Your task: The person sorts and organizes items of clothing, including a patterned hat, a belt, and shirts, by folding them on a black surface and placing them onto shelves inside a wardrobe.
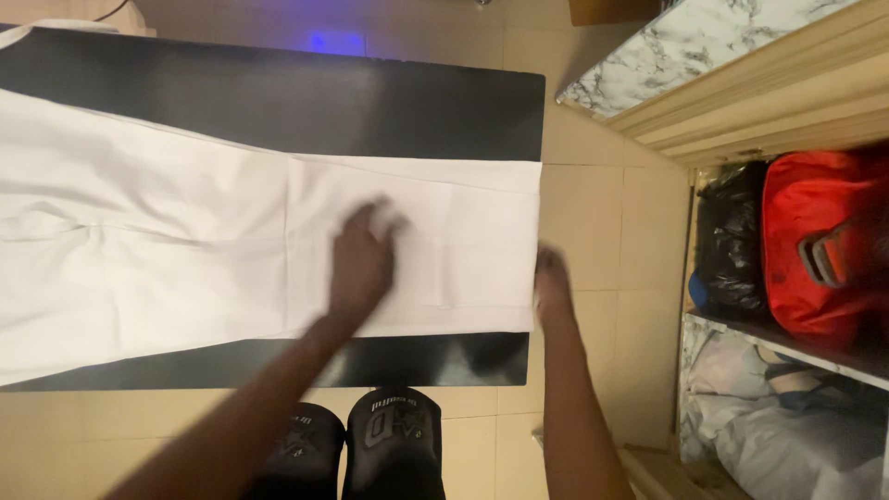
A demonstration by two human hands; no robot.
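A white garment (167,231) lies spread flat across a black table (306,102), its right end lined up with the table's right edge. My left hand (363,257) lies flat on the cloth near its right part, fingers spread and slightly blurred. My right hand (552,282) is at the right edge of the table, touching the end of the white cloth; whether it pinches the fabric cannot be made out.
A marble-topped shelf unit (685,46) stands at the right, with a red bag (820,245) and a black bag (732,241) on an upper shelf and grey cloth (778,417) below. Two black slippers (366,449) show under the table's near edge. Beige floor tiles (602,213) surround the table.
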